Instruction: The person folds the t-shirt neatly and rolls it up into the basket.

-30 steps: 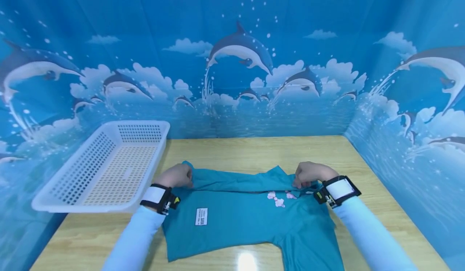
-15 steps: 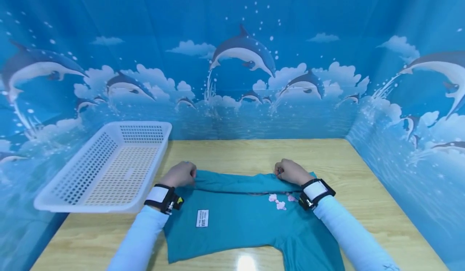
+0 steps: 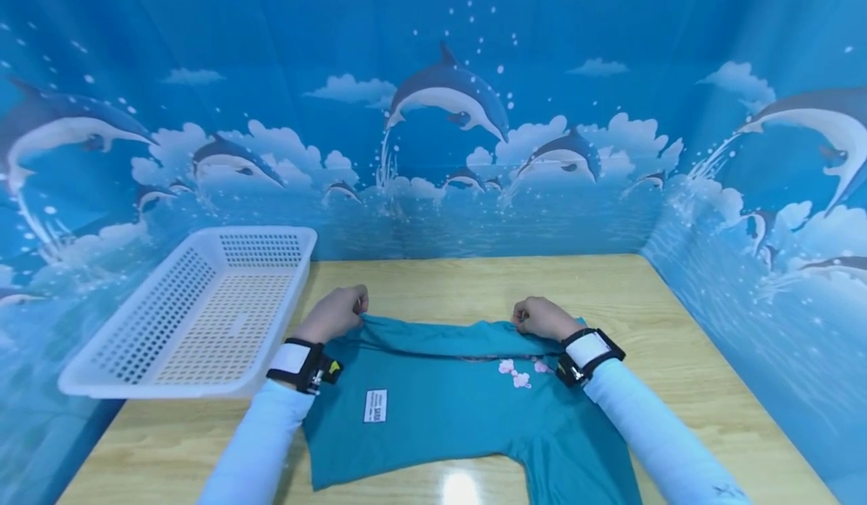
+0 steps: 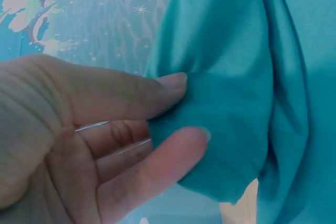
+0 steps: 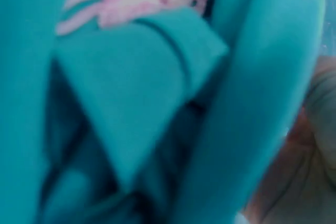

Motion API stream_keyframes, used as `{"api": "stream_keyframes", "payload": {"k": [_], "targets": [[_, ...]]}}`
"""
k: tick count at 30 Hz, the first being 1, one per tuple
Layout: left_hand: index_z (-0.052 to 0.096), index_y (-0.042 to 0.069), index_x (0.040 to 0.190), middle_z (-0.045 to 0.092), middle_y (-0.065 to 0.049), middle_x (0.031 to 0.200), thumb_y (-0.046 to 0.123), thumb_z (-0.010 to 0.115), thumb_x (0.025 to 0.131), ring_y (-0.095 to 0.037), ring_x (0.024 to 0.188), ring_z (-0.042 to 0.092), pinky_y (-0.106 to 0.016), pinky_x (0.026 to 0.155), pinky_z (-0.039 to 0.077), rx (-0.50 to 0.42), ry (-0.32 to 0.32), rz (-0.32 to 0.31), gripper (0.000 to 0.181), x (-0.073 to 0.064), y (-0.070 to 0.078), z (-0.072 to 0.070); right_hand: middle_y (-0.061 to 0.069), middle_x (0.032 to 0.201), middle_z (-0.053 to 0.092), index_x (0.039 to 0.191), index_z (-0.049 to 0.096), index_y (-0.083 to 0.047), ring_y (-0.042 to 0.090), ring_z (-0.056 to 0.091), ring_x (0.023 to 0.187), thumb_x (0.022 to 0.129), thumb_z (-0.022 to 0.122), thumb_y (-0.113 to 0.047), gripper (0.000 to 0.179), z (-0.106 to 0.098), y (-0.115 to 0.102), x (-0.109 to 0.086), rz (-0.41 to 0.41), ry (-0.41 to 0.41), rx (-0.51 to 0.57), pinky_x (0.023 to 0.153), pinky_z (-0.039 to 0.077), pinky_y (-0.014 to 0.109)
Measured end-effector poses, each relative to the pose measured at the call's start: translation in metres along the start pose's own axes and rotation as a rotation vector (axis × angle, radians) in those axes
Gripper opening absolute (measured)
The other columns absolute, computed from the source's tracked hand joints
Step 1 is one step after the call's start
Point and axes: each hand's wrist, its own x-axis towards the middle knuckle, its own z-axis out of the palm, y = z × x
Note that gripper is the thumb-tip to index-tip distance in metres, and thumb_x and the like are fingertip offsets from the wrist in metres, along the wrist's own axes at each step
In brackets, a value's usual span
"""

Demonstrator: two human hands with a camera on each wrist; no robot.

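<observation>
Shirt, teal, spread on the worktop, directly in front of the person and between the two forearms. Main body of the shirt stretched left to right, straight end toward the left hand's side, sleeve at lower right, pointing back toward the person. Along the far edge, a folded strip of the same cloth, also running left to right.

Key relation, judging from here: folded strip slung between both hands, with the bulk of the shirt on the near side of each grip. Neither hand clearly nearer; both on the cloth. Left hand at the strip's left end, right hand on the far edge, short of the right end, with a bit of teal showing beyond. Line from hand to hand nearly parallel to the strip's long axis, so probably best kept level to avoid skewing the fold.

Left grip: thumb and fingers nearly together, pinching the cloth's edge, a loose flap hanging below in the left wrist view. Looks slightly lifted at that corner. Right grip: fingers curled in on the far edge, seemingly pinching it; fingertips mostly behind cloth and blurred in the right wrist view, so cannot tell how firmly.

Printed label toward the left of the shirt, pink print toward the right, just below the fold. White basket beside the left hand, farther left.
</observation>
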Motion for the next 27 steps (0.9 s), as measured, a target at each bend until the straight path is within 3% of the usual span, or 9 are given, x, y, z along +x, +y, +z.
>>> {"api": "stream_keyframes", "payload": {"k": [3,7,13,20,24,27], "targets": [[0.056,0.006,0.083,0.054,-0.004,0.073,-0.008,0.053,0.080,-0.019,0.063,0.045,-0.030,0.056,0.035,-0.011,0.075,0.039,0.015,-0.001,0.000,-0.002,0.005,0.073,0.055,0.082,0.062,-0.007,0.017,0.046,0.060,0.093,0.054,-0.009,0.014,-0.005,0.000,-0.001,-0.001,0.050,0.022,0.054,0.037,0.029],[0.061,0.008,0.078,0.058,-0.005,0.080,-0.007,0.050,0.085,-0.020,0.069,0.047,-0.034,0.062,0.037,-0.005,0.149,0.055,0.021,-0.002,0.001,-0.008,0.006,0.064,0.052,0.083,0.059,-0.005,0.018,0.050,0.053,0.095,0.050,-0.013,0.017,-0.017,-0.003,-0.001,0.015,0.085,0.101,0.050,0.038,0.030],[0.070,0.012,0.079,0.063,-0.008,0.099,-0.002,0.052,0.089,-0.023,0.087,0.058,-0.040,0.074,0.046,0.006,0.140,0.006,0.024,0.000,0.004,-0.011,0.009,0.067,0.056,0.090,0.058,-0.003,0.018,0.055,0.055,0.097,0.049,-0.012,0.014,-0.023,-0.005,-0.002,0.051,0.065,0.076,0.052,0.042,0.030],[0.071,0.010,0.085,0.063,-0.010,0.103,-0.001,0.052,0.090,-0.026,0.093,0.059,-0.044,0.079,0.048,-0.014,0.136,-0.035,0.022,0.001,0.002,-0.013,0.016,0.096,0.064,0.115,0.061,0.006,0.019,0.061,0.073,0.095,0.050,-0.006,0.026,-0.037,-0.009,-0.007,0.019,0.059,0.041,0.064,0.050,0.030],[0.071,0.009,0.088,0.063,-0.011,0.104,0.001,0.053,0.091,-0.027,0.094,0.059,-0.043,0.078,0.049,-0.016,0.161,-0.057,0.020,0.003,0.003,-0.015,0.015,0.085,0.066,0.114,0.062,0.006,0.023,0.062,0.069,0.097,0.046,-0.009,0.028,-0.046,-0.010,-0.010,0.040,0.112,0.040,0.060,0.050,0.031],[0.071,0.008,0.092,0.062,-0.012,0.105,0.001,0.051,0.092,-0.028,0.091,0.059,-0.042,0.073,0.048,-0.013,0.184,-0.056,0.020,0.003,0.004,-0.017,0.013,0.071,0.064,0.128,0.050,0.010,0.030,0.063,0.065,0.101,0.037,-0.012,0.037,-0.055,-0.010,-0.011,0.099,0.184,0.157,0.061,0.052,0.037]]}}
